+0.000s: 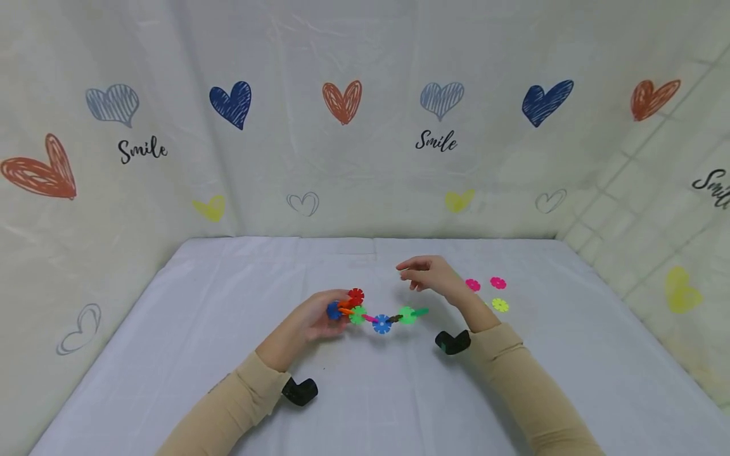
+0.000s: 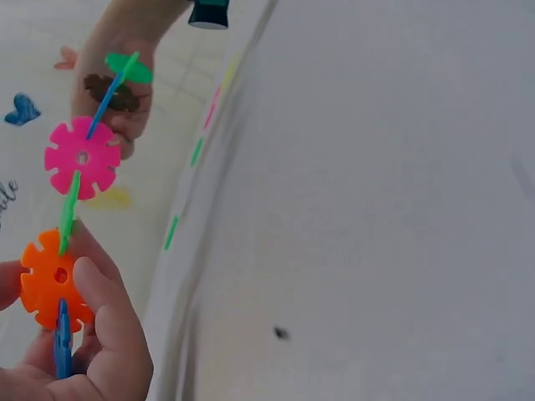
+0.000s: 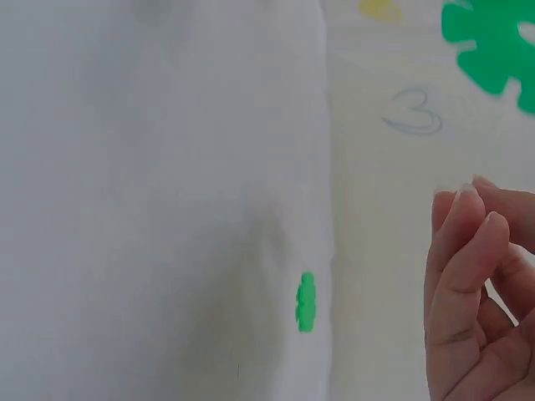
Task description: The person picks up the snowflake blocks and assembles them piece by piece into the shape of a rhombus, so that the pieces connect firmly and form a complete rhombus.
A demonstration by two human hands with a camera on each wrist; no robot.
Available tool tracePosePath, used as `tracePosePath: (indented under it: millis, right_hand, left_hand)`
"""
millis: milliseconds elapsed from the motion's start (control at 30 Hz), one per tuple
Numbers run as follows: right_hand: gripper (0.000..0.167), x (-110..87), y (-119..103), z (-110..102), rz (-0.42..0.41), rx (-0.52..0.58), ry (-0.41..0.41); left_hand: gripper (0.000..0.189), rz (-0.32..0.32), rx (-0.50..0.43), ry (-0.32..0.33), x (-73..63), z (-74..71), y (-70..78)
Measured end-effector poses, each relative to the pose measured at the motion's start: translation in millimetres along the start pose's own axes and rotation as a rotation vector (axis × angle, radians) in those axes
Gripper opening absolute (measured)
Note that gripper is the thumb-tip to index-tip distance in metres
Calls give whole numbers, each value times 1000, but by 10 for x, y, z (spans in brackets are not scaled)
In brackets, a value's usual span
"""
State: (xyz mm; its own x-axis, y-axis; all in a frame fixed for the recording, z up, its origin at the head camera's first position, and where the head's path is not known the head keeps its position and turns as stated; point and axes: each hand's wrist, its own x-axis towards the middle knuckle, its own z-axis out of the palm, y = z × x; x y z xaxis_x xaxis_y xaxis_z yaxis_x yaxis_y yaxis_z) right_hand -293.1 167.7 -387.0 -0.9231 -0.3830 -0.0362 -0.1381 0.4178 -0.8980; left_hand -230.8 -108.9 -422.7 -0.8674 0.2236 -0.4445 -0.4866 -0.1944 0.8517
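My left hand (image 1: pixel 312 318) pinches one end of a chain of notched plastic snowflake discs. In the left wrist view the thumb and fingers are on an orange disc (image 2: pixel 42 280), with a blue disc (image 2: pixel 63 342) by the palm. A pink disc (image 2: pixel 63 167) follows farther along. The chain sags rightward past a blue disc (image 1: pixel 382 324) to a green disc (image 1: pixel 407 315). Above that free end hovers my right hand (image 1: pixel 436 278), apart from the chain, its fingers loosely bent with nothing seen in them. A green disc (image 3: pixel 493 42) shows close to it in the right wrist view.
On the white-covered table (image 1: pixel 365 399), right of my right hand, lie loose pink discs (image 1: pixel 498 283) and a yellow disc (image 1: pixel 500 305). A loose green disc (image 3: pixel 307 302) lies there too. A heart-printed cloth (image 1: pixel 365 158) hangs behind the table.
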Motion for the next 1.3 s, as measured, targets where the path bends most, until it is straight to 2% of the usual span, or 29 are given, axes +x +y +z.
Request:
tracePosePath:
  millis: [300, 500, 767, 900, 1133, 1300]
  right_hand:
    - [38, 147, 186, -171, 119, -73, 10]
    - [36, 301, 265, -205, 140, -174, -16]
    - [34, 438, 248, -210, 181, -317, -53]
    - [30, 450, 227, -177, 232, -339, -24]
    - [24, 490, 237, -146, 218, -357, -25]
    - [19, 523, 320, -116, 220, -310, -6]
  left_hand:
    - [47, -21, 78, 48, 14, -72, 26]
    - [53, -45, 91, 91, 9, -74, 55]
    - [50, -37, 99, 95, -13, -79, 54]
    - [49, -37, 101, 115, -17, -78, 77]
    - [49, -53, 98, 111, 2, -62, 96]
    - [52, -58, 90, 121, 10, -49, 86]
